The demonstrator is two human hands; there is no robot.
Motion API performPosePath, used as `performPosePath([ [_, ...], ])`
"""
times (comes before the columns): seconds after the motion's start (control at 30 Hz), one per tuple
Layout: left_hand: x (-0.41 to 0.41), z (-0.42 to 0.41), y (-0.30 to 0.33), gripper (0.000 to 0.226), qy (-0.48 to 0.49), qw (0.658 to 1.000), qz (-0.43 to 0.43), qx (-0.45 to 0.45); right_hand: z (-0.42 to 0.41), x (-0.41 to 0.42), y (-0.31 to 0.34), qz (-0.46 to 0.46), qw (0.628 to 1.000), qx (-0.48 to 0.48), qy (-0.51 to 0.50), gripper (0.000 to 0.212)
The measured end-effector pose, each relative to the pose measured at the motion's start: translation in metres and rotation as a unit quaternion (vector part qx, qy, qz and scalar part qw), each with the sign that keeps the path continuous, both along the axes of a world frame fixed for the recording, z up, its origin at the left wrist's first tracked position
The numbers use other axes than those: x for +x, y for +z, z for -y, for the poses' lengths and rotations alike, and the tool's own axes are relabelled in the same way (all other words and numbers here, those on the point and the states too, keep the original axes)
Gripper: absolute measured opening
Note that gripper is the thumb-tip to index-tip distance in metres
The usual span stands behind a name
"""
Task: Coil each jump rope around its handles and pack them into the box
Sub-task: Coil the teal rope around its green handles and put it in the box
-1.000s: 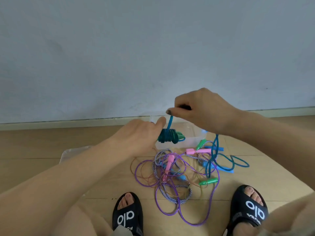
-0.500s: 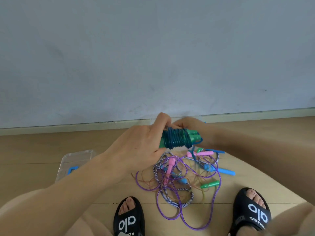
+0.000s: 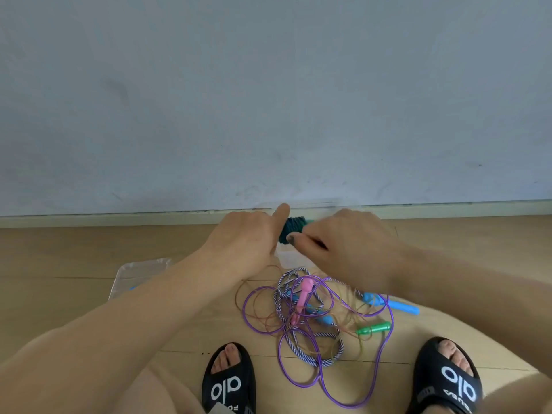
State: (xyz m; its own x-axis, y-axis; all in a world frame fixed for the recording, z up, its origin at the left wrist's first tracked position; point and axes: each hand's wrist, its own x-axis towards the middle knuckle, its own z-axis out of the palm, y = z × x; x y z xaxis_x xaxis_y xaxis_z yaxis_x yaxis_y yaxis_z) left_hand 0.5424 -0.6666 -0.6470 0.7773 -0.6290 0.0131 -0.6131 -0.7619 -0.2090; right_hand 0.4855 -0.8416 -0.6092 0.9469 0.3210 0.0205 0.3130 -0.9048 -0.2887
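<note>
A teal jump rope (image 3: 292, 228), wound tight round its green handles, is held up between both hands over the clear plastic box (image 3: 291, 258). My left hand (image 3: 248, 243) grips the bundle's left end. My right hand (image 3: 343, 246) grips its right end, the thumb pressed on the coil. On the floor below lies a tangle of ropes: a purple rope (image 3: 322, 380), a blue-and-white braided rope (image 3: 310, 357), pink handles (image 3: 303, 294), a green handle (image 3: 373, 328) and blue handles (image 3: 397, 304). Most of the box is hidden behind my hands.
A clear lid (image 3: 134, 273) lies on the wooden floor at the left, partly under my left forearm. The wall and its skirting (image 3: 119, 221) run close behind the box. My feet in black slides (image 3: 228, 383) (image 3: 448, 377) sit at the near edge.
The loose teal rope has been wound fully onto the handles. Both hands have carried the bundle up and farther away, toward the box, and my right hand now covers its right end.
</note>
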Motion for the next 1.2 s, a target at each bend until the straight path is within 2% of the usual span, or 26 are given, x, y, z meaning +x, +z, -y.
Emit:
performPosePath([
  [0.1, -0.007, 0.007, 0.001, 0.051, -0.035, 0.998, 0.007, 0.050, 0.015, 0.018, 0.012, 0.032, 0.999, 0.011, -0.006, 0.053],
  [0.17, -0.012, 0.010, 0.002, 0.059, -0.064, 0.998, 0.026, 0.014, 0.021, 0.030, 0.014, 0.023, 0.998, 0.054, -0.016, 0.055],
  [0.3, -0.020, 0.011, 0.010, 0.051, -0.092, 0.995, -0.001, -0.034, 0.028, 0.047, 0.008, -0.043, 0.992, 0.114, -0.008, 0.057],
  [0.47, -0.029, 0.011, 0.016, 0.030, -0.132, 0.986, -0.017, -0.105, 0.026, 0.052, -0.003, -0.164, 0.960, 0.226, 0.015, 0.057],
  [0.6, -0.035, 0.008, 0.019, 0.035, -0.113, 0.982, -0.035, -0.145, 0.020, 0.049, -0.016, -0.205, 0.938, 0.279, 0.002, 0.053],
  [0.73, -0.038, 0.010, 0.023, 0.046, -0.045, 0.965, -0.092, -0.240, 0.023, 0.046, -0.023, -0.243, 0.920, 0.304, -0.038, 0.039],
  [0.8, -0.035, 0.010, 0.028, 0.043, -0.040, 0.962, -0.092, -0.254, 0.017, 0.042, -0.026, -0.285, 0.905, 0.300, -0.098, 0.036],
  [0.87, -0.029, 0.008, 0.030, 0.036, -0.027, 0.961, -0.090, -0.260, 0.009, 0.030, -0.039, -0.255, 0.941, 0.192, -0.114, 0.049],
  [0.9, -0.024, 0.005, 0.028, 0.033, -0.008, 0.961, -0.099, -0.259, 0.007, 0.026, -0.047, -0.241, 0.948, 0.173, -0.114, 0.045],
  [1.03, -0.004, -0.004, 0.013, 0.026, 0.067, 0.973, -0.120, -0.184, 0.008, 0.011, -0.044, -0.148, 0.982, 0.093, -0.070, 0.041],
  [1.2, 0.000, 0.005, -0.005, 0.029, 0.082, 0.980, -0.125, -0.133, 0.003, 0.002, -0.023, -0.049, 0.997, -0.065, 0.016, 0.048],
])
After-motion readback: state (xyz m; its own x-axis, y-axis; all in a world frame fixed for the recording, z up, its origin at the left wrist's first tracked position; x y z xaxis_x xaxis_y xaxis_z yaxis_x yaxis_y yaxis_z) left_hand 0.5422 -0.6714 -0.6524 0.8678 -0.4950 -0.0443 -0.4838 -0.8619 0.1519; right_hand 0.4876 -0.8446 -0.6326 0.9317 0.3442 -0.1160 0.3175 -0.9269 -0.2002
